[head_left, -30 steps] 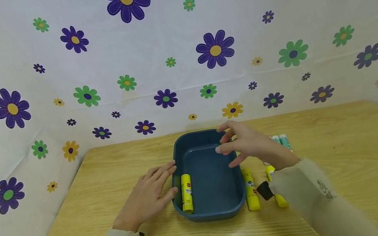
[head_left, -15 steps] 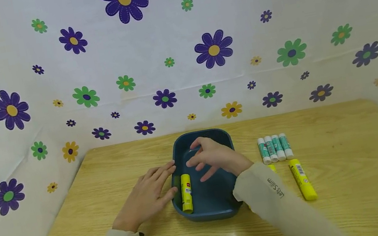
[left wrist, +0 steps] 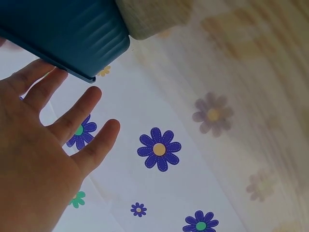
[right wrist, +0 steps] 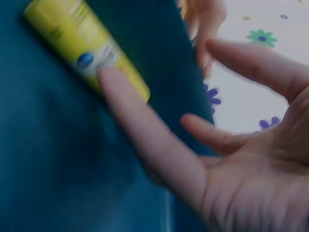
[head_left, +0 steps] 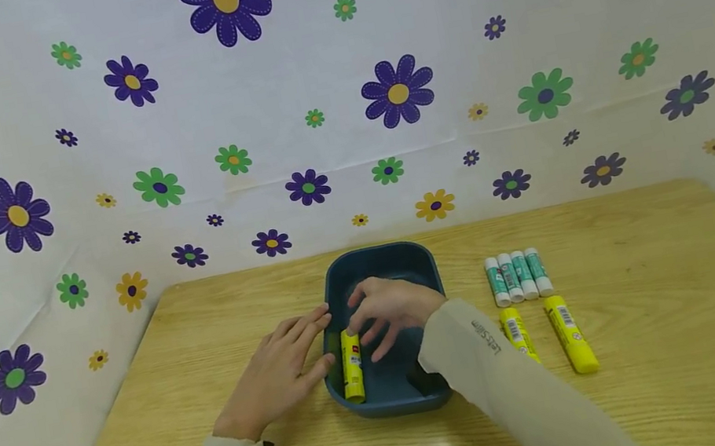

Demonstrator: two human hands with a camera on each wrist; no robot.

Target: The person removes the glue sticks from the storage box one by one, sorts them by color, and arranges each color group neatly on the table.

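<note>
A yellow glue stick [head_left: 353, 371] lies along the left side inside a dark blue plastic bin [head_left: 401, 408]. My left hand [head_left: 277, 377] rests against the bin's left rim with its fingers extended; in the left wrist view, fingertips touch the rim. Over the inside of the bin, my right hand [head_left: 397, 305] reaches toward the glue stick with fingers spread and nothing held. One finger overlaps the glue stick [right wrist: 87, 53] in the right wrist view; whether they touch, I cannot tell.
Right of the bin, two yellow glue sticks lie on the wooden table [head_left: 663, 328], one [head_left: 571, 335] in full view and one [head_left: 515, 331] partly behind my right sleeve. Several small white-and-teal sticks [head_left: 518, 277] sit side by side behind them. A flowered cloth [head_left: 333, 84] hangs at the back.
My right hand has moved left from the bin's right rim and lowered toward the glue stick inside. The sticks on the right have come into view. My left hand has stayed put.
</note>
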